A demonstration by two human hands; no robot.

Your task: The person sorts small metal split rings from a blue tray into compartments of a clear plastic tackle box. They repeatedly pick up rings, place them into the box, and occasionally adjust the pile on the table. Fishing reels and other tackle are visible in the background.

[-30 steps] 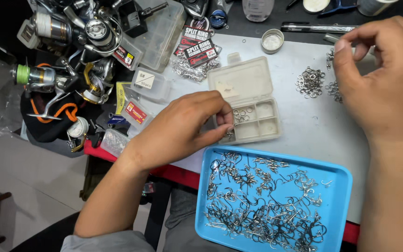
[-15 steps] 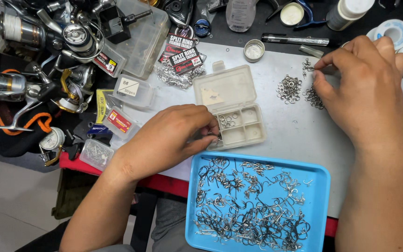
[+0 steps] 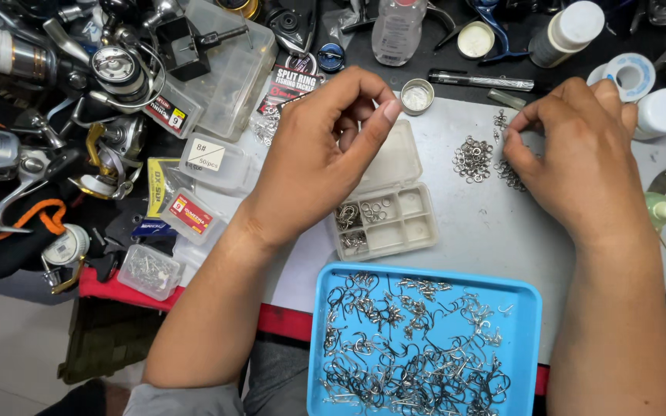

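The left hand (image 3: 321, 158) hangs in the air with its fingers curled and thumb and forefinger nearly together; whether anything tiny sits between them cannot be told. Directly under and just in front of it lies a small open plastic box (image 3: 385, 219) with compartments, a few little metal pieces in the cells nearest the wrist. The right hand (image 3: 580, 158) rests low on the grey mat (image 3: 472, 239), its fingertips pinched narrow at the edge of a loose pile of small metal rings (image 3: 473, 159), which lies between the two hands; whether a ring is gripped cannot be told. Below both forearms, closer to the body, sits a blue tray (image 3: 529, 308) full of tangled hooks (image 3: 402, 347). Beyond the left hand's fingertips stands a small round tin (image 3: 416, 96), and further out a clear bottle (image 3: 397, 31). Out past the left wrist lie small labelled packets (image 3: 190, 212) and a heap of fishing reels (image 3: 109, 73). Past the right hand's knuckles stand white tubs (image 3: 660, 112).
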